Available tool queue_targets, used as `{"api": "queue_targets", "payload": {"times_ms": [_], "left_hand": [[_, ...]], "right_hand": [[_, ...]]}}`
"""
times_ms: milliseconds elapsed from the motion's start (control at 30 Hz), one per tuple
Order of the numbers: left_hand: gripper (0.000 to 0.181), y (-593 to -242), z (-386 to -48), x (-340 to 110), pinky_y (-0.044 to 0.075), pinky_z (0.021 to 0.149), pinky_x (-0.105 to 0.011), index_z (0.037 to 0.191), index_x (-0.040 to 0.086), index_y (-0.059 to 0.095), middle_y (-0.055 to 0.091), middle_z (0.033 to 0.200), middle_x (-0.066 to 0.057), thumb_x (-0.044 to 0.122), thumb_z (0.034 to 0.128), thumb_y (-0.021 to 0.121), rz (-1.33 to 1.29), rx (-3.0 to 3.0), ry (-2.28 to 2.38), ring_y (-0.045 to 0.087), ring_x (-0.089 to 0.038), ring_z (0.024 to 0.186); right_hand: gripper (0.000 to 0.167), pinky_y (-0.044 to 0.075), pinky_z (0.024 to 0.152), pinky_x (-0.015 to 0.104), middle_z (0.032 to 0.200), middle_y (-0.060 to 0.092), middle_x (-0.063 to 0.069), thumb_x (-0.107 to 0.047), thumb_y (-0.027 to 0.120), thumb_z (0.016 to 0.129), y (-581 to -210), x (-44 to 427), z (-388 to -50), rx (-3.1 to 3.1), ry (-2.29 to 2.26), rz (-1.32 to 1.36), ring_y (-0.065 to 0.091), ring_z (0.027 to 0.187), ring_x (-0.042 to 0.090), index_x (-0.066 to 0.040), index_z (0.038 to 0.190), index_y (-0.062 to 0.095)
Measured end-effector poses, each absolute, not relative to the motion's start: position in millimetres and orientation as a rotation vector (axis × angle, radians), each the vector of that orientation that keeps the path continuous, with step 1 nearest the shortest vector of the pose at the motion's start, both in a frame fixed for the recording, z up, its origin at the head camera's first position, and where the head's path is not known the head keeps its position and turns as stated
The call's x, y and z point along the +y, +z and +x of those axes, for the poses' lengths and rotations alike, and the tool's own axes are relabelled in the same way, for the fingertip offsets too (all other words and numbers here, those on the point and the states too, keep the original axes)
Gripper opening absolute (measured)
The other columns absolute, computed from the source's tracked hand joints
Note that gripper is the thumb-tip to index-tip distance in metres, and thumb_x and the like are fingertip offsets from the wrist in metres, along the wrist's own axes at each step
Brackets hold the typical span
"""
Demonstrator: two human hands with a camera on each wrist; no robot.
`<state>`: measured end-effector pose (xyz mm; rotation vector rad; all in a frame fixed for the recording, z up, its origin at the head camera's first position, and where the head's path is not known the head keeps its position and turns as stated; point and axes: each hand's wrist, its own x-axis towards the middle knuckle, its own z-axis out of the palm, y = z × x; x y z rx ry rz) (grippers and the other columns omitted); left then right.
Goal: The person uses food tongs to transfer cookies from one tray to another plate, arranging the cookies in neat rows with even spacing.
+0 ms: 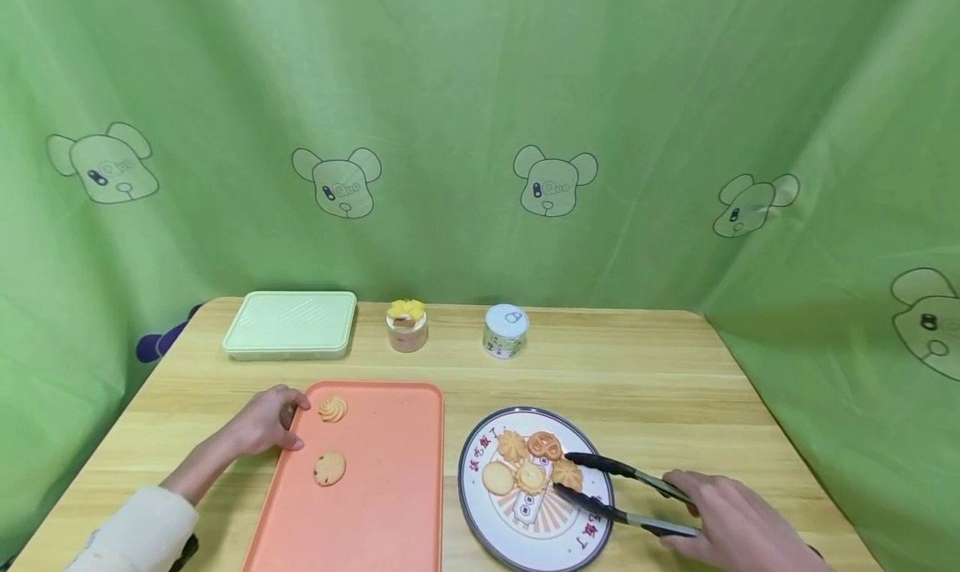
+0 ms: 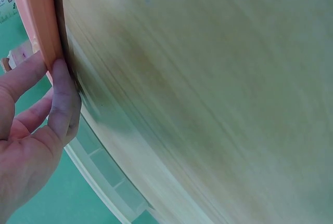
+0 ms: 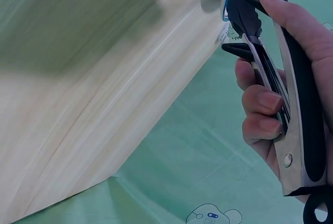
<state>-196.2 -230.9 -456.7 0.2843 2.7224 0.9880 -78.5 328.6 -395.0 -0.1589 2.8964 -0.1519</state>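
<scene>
We had the tongs gripped in our right hand over some cookies (left hand pinching the tray, btw).

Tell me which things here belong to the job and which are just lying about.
Probably in the job:
tongs, held in the right grip
plate under the tongs' tips, with five cookies
coral tray with two cookies, edge held by the left grip

Probably just lying about:
pale green box
small pot with yellow top
pull-ring tin
</scene>
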Motion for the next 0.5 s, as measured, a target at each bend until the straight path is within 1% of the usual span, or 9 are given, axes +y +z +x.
{"api": "queue_targets", "payload": {"times_ms": [200, 267, 400, 500], "left_hand": [[0.048, -456.8, -197.1, -230.3, 0.049, 0.06, -0.025, 0.106, -0.007, 0.059, 0.054, 0.097, -0.015, -0.003, 0.0633, 0.082, 0.297, 2.725, 0.986, 0.057, -0.018, 0.074], [0.049, -457.3, -197.4, -230.2, 0.049, 0.061, -0.025, 0.106, -0.007, 0.059, 0.054, 0.097, -0.016, -0.003, 0.0632, 0.082, 0.297, 2.72, 0.99, 0.057, -0.017, 0.074], [0.049, -457.5, -197.3, -230.7, 0.049, 0.06, -0.026, 0.106, -0.007, 0.059, 0.054, 0.098, -0.016, -0.003, 0.063, 0.082, 0.302, 2.719, 0.988, 0.057, -0.017, 0.074], [0.049, -457.5, -197.1, -231.4, 0.049, 0.06, -0.026, 0.106, -0.007, 0.059, 0.055, 0.098, -0.016, -0.002, 0.0628, 0.082, 0.295, 2.725, 0.985, 0.057, -0.017, 0.074]], "right_hand": [[0.064, 0.047, 0.061, 0.03, 0.083, 0.064, -0.006, -0.054, 0.081, 0.06, -391.8, 329.3, -76.8, 2.969, -0.125, -0.269, 0.053, 0.069, 0.007, -0.012, 0.106, 0.064], [0.063, 0.047, 0.059, 0.027, 0.081, 0.065, -0.008, -0.053, 0.082, 0.06, -389.2, 328.0, -76.3, 3.005, -0.124, -0.327, 0.053, 0.068, 0.004, -0.012, 0.105, 0.064], [0.055, 0.042, 0.053, 0.022, 0.073, 0.059, -0.012, -0.048, 0.082, 0.061, -382.9, 320.6, -79.6, 3.059, -0.142, -0.43, 0.047, 0.061, 0.0, -0.015, 0.101, 0.064], [0.057, 0.04, 0.052, 0.022, 0.07, 0.055, -0.012, -0.049, 0.082, 0.061, -379.5, 312.1, -85.8, 3.089, -0.149, -0.498, 0.043, 0.059, 0.0, -0.014, 0.103, 0.063]]}}
